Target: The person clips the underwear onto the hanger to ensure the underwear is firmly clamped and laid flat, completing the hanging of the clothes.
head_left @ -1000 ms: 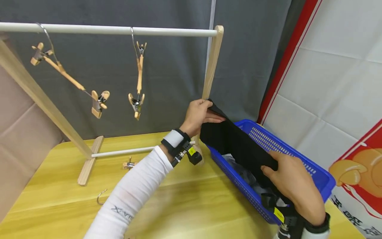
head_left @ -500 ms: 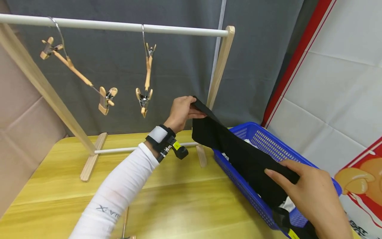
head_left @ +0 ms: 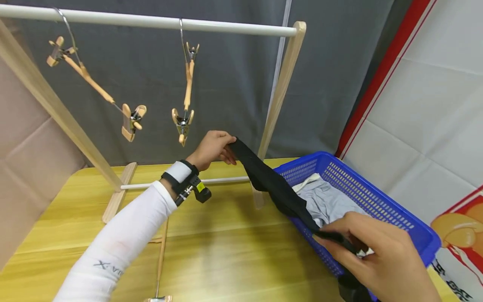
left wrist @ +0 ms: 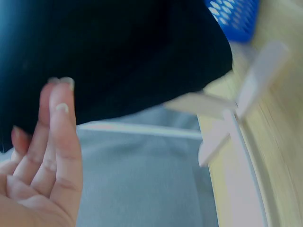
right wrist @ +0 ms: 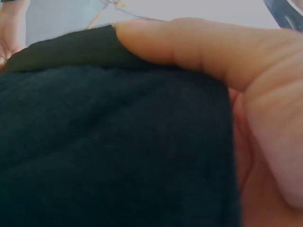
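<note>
A black cloth garment (head_left: 277, 184) stretches between my two hands, one edge pulled fairly straight. My left hand (head_left: 213, 150) pinches its far left corner, in front of the rack's right leg. At the opposite end my right hand (head_left: 385, 253) grips the edge between thumb and fingers, over the near side of the blue basket (head_left: 419, 228). In the left wrist view the garment (left wrist: 137, 56) hangs as a wide dark panel beyond the fingers. The right wrist view shows my thumb (right wrist: 189, 45) lying along the garment's top edge.
Grey clothing (head_left: 328, 197) lies in the basket. A rack with a white rail (head_left: 234, 27) carries a slanted clip hanger (head_left: 88, 79) and another clip hanger (head_left: 187, 90) seen end-on. One more hanger (head_left: 162, 256) lies on the wooden table (head_left: 241, 260).
Both hands have drawn the black garment leftward and toward me, partly out from over the basket, uncovering the grey clothing. The garment now looks narrower. The head view has shifted a little.
</note>
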`<state>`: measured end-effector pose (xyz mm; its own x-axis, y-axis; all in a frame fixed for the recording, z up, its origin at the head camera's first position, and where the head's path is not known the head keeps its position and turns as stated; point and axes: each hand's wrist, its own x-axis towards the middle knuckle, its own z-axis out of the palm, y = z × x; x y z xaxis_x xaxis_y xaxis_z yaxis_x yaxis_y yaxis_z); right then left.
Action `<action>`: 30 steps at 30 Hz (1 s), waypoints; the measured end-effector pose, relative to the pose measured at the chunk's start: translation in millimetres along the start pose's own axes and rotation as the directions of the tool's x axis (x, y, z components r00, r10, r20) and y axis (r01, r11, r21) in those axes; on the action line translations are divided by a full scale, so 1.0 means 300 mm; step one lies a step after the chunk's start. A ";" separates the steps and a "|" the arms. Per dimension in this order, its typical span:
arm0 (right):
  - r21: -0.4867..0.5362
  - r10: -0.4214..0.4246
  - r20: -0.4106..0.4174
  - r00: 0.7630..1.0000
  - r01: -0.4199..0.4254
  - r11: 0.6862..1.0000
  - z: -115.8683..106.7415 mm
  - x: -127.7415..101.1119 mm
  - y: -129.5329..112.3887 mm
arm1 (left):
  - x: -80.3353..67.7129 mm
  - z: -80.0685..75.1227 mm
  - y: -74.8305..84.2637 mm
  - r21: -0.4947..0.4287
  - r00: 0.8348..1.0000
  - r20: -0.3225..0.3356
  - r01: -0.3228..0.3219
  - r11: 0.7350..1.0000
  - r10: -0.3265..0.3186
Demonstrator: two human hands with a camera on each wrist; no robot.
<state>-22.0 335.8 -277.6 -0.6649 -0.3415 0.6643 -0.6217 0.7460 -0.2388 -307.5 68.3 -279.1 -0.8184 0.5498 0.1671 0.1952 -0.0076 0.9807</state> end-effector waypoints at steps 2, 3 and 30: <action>0.067 -0.109 0.011 0.994 0.108 0.992 0.016 0.026 -0.017 | -0.009 -0.026 -0.004 0.054 1.000 0.020 0.012 0.998 -0.013; 0.094 -0.152 0.018 0.988 0.150 0.984 0.025 0.037 -0.026 | -0.012 -0.038 -0.007 0.077 0.999 0.025 0.021 0.997 -0.023; 0.097 -0.251 0.246 0.936 0.233 0.967 0.173 0.142 -0.200 | -0.083 -0.089 -0.170 -0.701 0.968 0.011 0.185 0.688 -0.249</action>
<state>-34.5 246.8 -271.6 -0.5685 -0.6474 0.5077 -0.7970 0.5863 -0.1450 -311.5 32.6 -330.6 -0.8354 0.5433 -0.0836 -0.3961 -0.4895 0.7769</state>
